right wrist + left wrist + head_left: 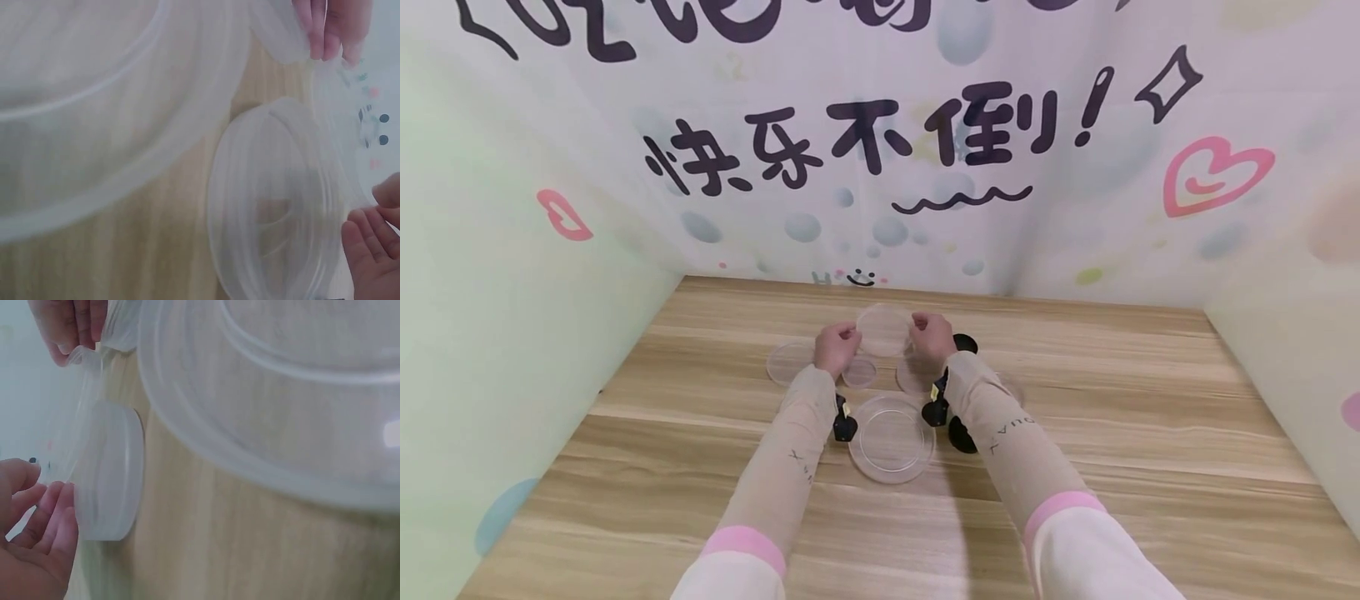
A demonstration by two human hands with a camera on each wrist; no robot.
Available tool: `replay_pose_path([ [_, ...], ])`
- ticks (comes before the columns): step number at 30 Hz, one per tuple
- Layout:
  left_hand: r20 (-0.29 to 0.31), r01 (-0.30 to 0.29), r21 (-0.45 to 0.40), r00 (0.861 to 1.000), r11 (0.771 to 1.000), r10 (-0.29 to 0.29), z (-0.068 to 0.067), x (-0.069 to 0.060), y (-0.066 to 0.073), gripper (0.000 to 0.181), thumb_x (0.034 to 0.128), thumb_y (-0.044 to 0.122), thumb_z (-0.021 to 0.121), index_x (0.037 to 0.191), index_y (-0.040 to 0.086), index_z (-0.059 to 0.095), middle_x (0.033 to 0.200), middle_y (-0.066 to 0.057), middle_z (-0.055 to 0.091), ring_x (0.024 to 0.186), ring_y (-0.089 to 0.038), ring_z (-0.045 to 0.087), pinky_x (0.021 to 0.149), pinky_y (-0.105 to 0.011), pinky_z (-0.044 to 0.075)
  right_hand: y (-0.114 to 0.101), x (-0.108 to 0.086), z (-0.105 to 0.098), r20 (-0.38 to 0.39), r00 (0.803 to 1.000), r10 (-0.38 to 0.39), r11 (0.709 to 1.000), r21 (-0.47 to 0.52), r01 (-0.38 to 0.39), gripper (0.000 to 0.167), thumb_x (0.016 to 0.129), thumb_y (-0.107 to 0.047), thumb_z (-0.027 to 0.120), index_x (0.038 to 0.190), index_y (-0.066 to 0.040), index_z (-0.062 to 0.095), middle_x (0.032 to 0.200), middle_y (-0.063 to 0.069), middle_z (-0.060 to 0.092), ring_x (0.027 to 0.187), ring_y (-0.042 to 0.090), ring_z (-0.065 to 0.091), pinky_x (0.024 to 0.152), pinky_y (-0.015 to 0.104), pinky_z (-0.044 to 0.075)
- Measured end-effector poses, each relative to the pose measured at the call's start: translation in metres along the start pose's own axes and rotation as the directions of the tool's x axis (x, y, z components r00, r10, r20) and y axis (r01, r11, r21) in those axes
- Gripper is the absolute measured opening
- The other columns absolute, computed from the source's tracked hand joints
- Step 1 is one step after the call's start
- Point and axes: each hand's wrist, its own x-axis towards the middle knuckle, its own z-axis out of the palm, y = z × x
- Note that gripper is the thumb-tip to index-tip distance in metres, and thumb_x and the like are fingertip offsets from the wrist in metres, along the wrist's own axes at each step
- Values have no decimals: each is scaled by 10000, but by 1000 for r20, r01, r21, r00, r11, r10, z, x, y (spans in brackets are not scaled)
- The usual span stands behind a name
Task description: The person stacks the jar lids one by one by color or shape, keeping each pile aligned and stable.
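Note:
Both hands hold a clear, flexible round lid (883,330) upright by its edges, above the back of the table. On its left edge, the thumb and fingers of my left hand (837,347) pinch the rim. The right hand (931,337) pinches the opposite edge. A small clear lid (860,373) lies below the left hand, and another clear lid (913,375) lies partly hidden beneath the right hand. Nearer me, between the forearms, lies a larger clear lid (892,467) with a raised inner ring.
Left of the left wrist lies one more clear lid (787,364). A black round piece (966,342) shows behind the right wrist, with another black round piece (962,436) by the right forearm. A printed cloth (970,250) backs the wooden table (1120,417).

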Motion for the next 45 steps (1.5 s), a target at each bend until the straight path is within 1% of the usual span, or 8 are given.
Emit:
replay_pose_path([
  [13,-154,-118,-102,983,988,102,-7,-6,13,224,843,152,580,993,9,663,790,-124,663,726,-223,630,646,-271,486,-12,-2,-6,-145,989,20,986,169,5,290,863,-77,516,1135,14,557,1074,144,567,993,232,519,828,313,452],
  [21,-206,-189,-119,965,975,162,-16,-8,19,181,815,125,621,934,4,683,781,-134,662,679,-228,629,541,-173,452,-2,10,-4,-199,980,-7,900,426,93,204,804,-60,613,997,9,611,921,125,591,837,206,585,688,266,517],
  [23,-196,-190,-134,967,973,162,-18,-8,20,184,812,117,624,942,-1,679,816,-144,664,695,-250,637,544,-182,475,-8,7,-7,-188,982,1,888,453,86,219,811,-39,601,1013,43,594,933,147,578,850,211,574,704,265,516],
  [25,-175,-187,-146,971,971,161,-20,-9,22,189,813,113,622,953,-4,673,860,-152,661,714,-264,639,556,-198,494,-28,-10,-16,-158,987,40,900,434,33,256,832,-1,556,1069,96,546,982,185,552,888,230,551,743,288,509],
  [30,-119,-195,-156,977,968,178,-29,-14,27,189,815,128,623,963,19,667,927,-119,653,712,-212,636,581,-209,503,-47,-32,-31,-98,995,19,892,451,28,292,846,27,516,1113,140,486,999,192,507,863,207,509,796,328,491],
  [34,-71,-195,-188,980,963,185,-33,-18,32,205,815,136,626,981,19,656,951,-114,642,737,-239,632,592,-214,503,-39,-33,-36,-77,997,-15,892,450,49,280,843,29,519,1104,123,487,987,176,499,842,200,510,775,314,500],
  [39,-3,-173,-220,984,960,177,-34,-26,38,235,801,100,632,1019,12,636,947,-128,634,738,-258,633,591,-226,510,-28,-39,-44,-63,996,-65,915,394,85,263,835,15,534,1081,98,502,969,160,507,822,188,521,726,280,514],
  [45,76,-175,-183,979,968,191,-36,-39,43,298,788,78,637,1077,13,604,955,-131,615,697,-192,640,611,-244,519,-20,-48,-52,-40,995,-96,917,385,104,266,821,30,545,1072,110,507,914,135,505,767,153,522,730,333,516],
])
